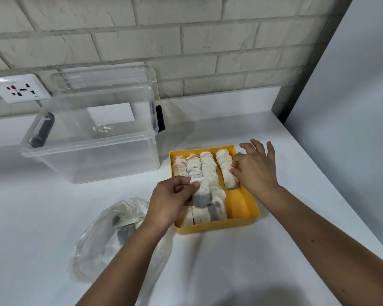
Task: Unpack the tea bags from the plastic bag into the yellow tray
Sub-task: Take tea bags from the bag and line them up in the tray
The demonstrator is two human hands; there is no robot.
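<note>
Reaches in from the near edge with both bare forearms over a white surface (230,272). Nearest, at left, a crumpled clear plastic bag (93,246) flat on the surface, partly under the left forearm, with a few tea bags (128,217) inside, pale paper with dark contents showing through.

Just beyond, grips a single tea bag (200,194) in the left hand (170,202), thumb and fingers curled round its upper end, its dark lower end hanging over the front left of the tray (241,208).

Yellow tray beside the plastic bag, slightly to its right. Packed rows (206,171) of tea bags running front to back across its left and middle. A short row (227,171) at the back right, with bare yellow floor in the front right corner.

Holds the right hand (258,171) over the tray's right rim, outer fingers spread wide, thumb and forefinger tips at the edge of the short row. Pinching or only touching: cannot tell.

Farther back at left, a clear box (91,160) with its lid (106,85) raised at the rear and a dark latch at each end. Behind it a white socket (18,88) on a pale brick wall (208,40). At far right, a plain grey panel (352,107).
</note>
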